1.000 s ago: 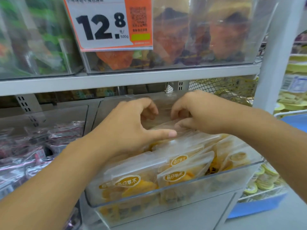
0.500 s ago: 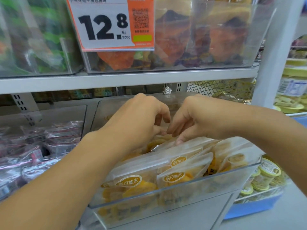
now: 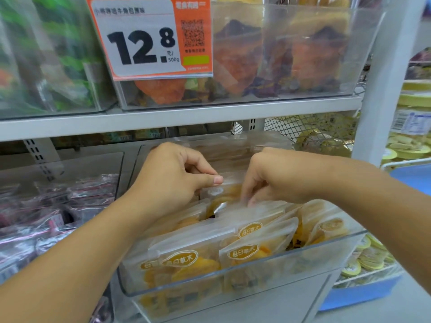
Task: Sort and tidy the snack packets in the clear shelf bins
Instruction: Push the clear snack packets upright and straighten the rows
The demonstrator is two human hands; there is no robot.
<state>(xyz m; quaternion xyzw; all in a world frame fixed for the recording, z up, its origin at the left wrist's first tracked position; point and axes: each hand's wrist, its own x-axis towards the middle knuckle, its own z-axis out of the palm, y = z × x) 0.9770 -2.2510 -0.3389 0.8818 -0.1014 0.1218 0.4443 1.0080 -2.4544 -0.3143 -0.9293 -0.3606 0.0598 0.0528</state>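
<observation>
Between the left hand (image 3: 172, 180) and right hand (image 3: 275, 180), a rear packet (image 3: 224, 194) is pinched by curled fingers. Below this grip, front packets (image 3: 245, 248) should be kept upright while it is seated squarely.

The left hand (image 3: 172, 176) now pinches an upright packet (image 3: 224, 190); right fingers (image 3: 253, 199) dipped lower.

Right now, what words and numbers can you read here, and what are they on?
"12.8": price sign on the upper bin.
"元/500g": same sign, small print beside the price.
"每日草木": gold labels on the yellow snack packets in the lower bin.
Sign's top line, QR code caption, and jar labels at right: too blurred to read.
</observation>
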